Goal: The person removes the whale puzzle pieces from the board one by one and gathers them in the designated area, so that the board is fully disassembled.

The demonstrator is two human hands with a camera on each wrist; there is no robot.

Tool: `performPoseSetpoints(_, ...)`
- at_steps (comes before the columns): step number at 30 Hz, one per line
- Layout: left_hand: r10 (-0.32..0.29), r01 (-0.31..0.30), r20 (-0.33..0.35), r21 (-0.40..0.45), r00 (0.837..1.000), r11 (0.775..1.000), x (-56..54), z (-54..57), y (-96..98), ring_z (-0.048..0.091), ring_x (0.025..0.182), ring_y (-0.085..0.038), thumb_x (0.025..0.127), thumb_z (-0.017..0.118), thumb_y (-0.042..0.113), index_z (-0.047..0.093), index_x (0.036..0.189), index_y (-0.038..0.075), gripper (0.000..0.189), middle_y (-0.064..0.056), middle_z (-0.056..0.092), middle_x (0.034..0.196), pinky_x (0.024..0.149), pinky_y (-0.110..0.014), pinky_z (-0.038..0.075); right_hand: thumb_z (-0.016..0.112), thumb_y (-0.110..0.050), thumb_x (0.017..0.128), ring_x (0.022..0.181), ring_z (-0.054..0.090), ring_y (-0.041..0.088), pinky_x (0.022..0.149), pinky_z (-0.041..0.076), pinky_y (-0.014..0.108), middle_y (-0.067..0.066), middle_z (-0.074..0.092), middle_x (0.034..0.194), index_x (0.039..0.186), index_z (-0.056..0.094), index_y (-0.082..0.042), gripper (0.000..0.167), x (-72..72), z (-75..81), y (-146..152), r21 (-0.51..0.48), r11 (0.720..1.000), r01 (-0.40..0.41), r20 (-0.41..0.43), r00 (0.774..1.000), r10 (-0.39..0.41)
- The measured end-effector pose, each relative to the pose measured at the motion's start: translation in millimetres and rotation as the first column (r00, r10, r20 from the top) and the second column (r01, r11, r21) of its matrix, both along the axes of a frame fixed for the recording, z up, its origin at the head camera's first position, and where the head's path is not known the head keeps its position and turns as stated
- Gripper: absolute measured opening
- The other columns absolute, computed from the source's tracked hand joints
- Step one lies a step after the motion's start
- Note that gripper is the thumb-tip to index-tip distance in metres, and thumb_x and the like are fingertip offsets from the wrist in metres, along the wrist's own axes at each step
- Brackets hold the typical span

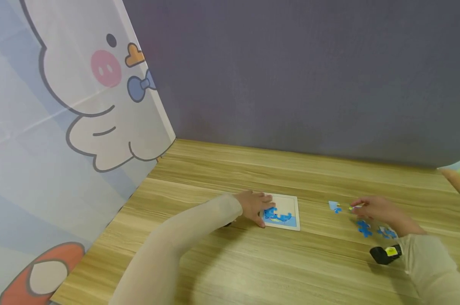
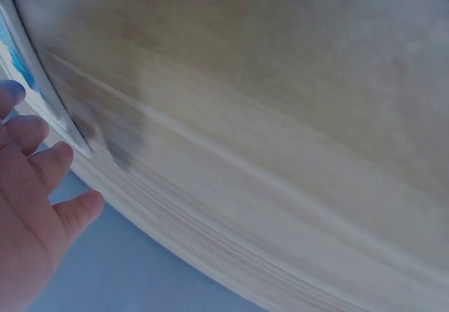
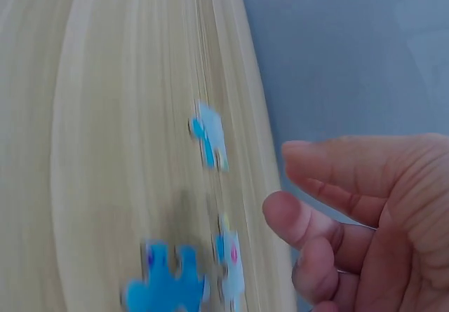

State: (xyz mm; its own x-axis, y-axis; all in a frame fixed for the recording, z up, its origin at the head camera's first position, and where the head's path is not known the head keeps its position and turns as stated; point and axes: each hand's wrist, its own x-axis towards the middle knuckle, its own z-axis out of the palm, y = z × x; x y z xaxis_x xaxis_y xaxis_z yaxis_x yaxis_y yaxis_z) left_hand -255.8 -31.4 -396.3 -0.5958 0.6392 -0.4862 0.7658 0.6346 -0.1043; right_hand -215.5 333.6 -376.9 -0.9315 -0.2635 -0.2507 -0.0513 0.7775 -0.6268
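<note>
A shallow white puzzle tray (image 1: pixel 297 214) lies on the table, with joined blue pieces (image 1: pixel 277 216) along its lower part. My left hand (image 1: pixel 252 206) rests at the tray's left side, fingers spread over its edge. To the right, my right hand (image 1: pixel 376 209) hovers over loose pieces, thumb and forefinger slightly apart with nothing between them. Close to its fingertips lies a pale puzzle piece with a pink spot (image 3: pixel 233 261). Farther left is a light blue piece (image 1: pixel 333 205). A darker blue piece (image 1: pixel 364 228) and another blue-and-pale piece (image 1: pixel 387 232) lie nearer the wrist.
The wood-grain table (image 1: pixel 253 267) extends around both hands. A grey panel (image 1: pixel 298 76) rises along its far edge, and a cartoon-printed sheet (image 1: pixel 73 140) stands at the left. A black device with a yellow label (image 1: pixel 385 254) sits at the right wrist.
</note>
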Motion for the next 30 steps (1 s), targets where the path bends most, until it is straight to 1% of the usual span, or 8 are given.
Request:
performPoseSetpoints(3, -0.035, 0.035, -0.011, -0.002, 0.999, 0.999, 7.1, 4.1, -2.0, 0.011, 0.145, -0.012, 0.090, 0.042, 0.067, 0.014, 0.155, 0.029, 0.080, 0.008, 0.008, 0.160, 0.114, -0.040, 0.019, 0.059, -0.017, 0.094, 0.062, 0.050, 0.016, 0.060, 0.043, 0.033, 0.003, 0.054, 0.072, 0.118, 0.055, 0.015, 0.040, -2.1, 2.1, -11, 0.010, 1.000, -0.008, -0.015, 1.000, 0.008)
performPoseSetpoints(7, -0.069, 0.069, 0.002, -0.004, 0.998, 0.998, 16.2, 7.1, -2.9, 0.010, 0.145, -0.010, 0.092, 0.040, 0.066, 0.015, 0.155, 0.028, 0.078, 0.008, 0.009, 0.160, 0.114, -0.040, 0.018, 0.059, -0.018, 0.094, 0.072, 0.055, 0.018, 0.062, 0.046, 0.034, 0.007, 0.060, 0.084, 0.117, 0.058, 0.012, 0.038, -7.3, 3.7, -24, 0.035, 0.999, -0.036, -0.058, 0.998, 0.038)
performPoseSetpoints(10, -0.084, 0.084, 0.020, 0.006, 0.996, 0.996, 22.0, 9.9, -2.9, 0.009, 0.144, -0.009, 0.092, 0.041, 0.064, 0.016, 0.155, 0.026, 0.077, 0.007, 0.010, 0.159, 0.115, -0.041, 0.017, 0.059, -0.018, 0.094, 0.078, 0.059, 0.021, 0.064, 0.048, 0.036, 0.011, 0.064, 0.092, 0.115, 0.061, 0.009, 0.035, -11.2, 3.1, -33, 0.072, 0.996, -0.057, -0.133, 0.989, 0.066)
performPoseSetpoints(16, -0.130, 0.129, 0.024, 0.029, 0.991, 0.991, 31.9, 12.0, -7.3, 0.011, 0.144, -0.009, 0.093, 0.042, 0.063, 0.020, 0.154, 0.025, 0.075, 0.006, 0.013, 0.159, 0.115, -0.042, 0.017, 0.062, -0.016, 0.092, 0.075, 0.060, 0.020, 0.066, 0.050, 0.040, 0.009, 0.066, 0.089, 0.111, 0.064, 0.006, 0.029, -17.8, 0.7, -58, 0.113, 0.992, -0.064, -0.255, 0.963, 0.091)
performPoseSetpoints(19, -0.133, 0.131, 0.031, 0.052, 0.991, 0.990, 36.8, 12.5, -11.7, 0.012, 0.144, -0.009, 0.093, 0.043, 0.062, 0.021, 0.154, 0.025, 0.075, 0.006, 0.014, 0.159, 0.114, -0.042, 0.018, 0.064, -0.014, 0.091, 0.075, 0.062, 0.023, 0.066, 0.050, 0.044, 0.014, 0.067, 0.089, 0.109, 0.066, 0.005, 0.026, -20.9, -0.3, -73, 0.136, 0.987, -0.083, -0.300, 0.946, 0.121)
performPoseSetpoints(22, -0.120, 0.117, 0.051, 0.069, 0.991, 0.991, 41.5, 14.5, -16.5, 0.012, 0.144, -0.010, 0.093, 0.044, 0.061, 0.021, 0.154, 0.024, 0.075, 0.005, 0.015, 0.159, 0.114, -0.042, 0.018, 0.065, -0.014, 0.090, 0.074, 0.062, 0.025, 0.065, 0.050, 0.044, 0.016, 0.067, 0.089, 0.107, 0.067, 0.004, 0.024, -24.9, -2.2, -86, 0.157, 0.981, -0.114, -0.345, 0.924, 0.163)
performPoseSetpoints(26, -0.107, 0.102, 0.072, 0.071, 0.992, 0.992, 47.1, 16.8, -20.6, 0.013, 0.144, -0.010, 0.093, 0.045, 0.060, 0.021, 0.154, 0.023, 0.075, 0.005, 0.015, 0.159, 0.114, -0.041, 0.018, 0.066, -0.012, 0.088, 0.070, 0.061, 0.019, 0.062, 0.049, 0.039, 0.010, 0.067, 0.084, 0.105, 0.067, 0.003, 0.023, -29.3, -5.0, -103, 0.180, 0.970, -0.165, -0.397, 0.890, 0.225)
performPoseSetpoints(30, -0.108, 0.103, 0.084, 0.061, 0.991, 0.993, 51.1, 18.0, -22.6, 0.014, 0.144, -0.010, 0.094, 0.043, 0.061, 0.021, 0.154, 0.023, 0.075, 0.005, 0.015, 0.159, 0.114, -0.041, 0.020, 0.068, -0.013, 0.087, 0.067, 0.055, 0.012, 0.061, 0.047, 0.035, 0.003, 0.064, 0.080, 0.107, 0.067, 0.004, 0.026, -31.4, -4.2, -122, 0.216, 0.953, -0.213, -0.417, 0.863, 0.287)
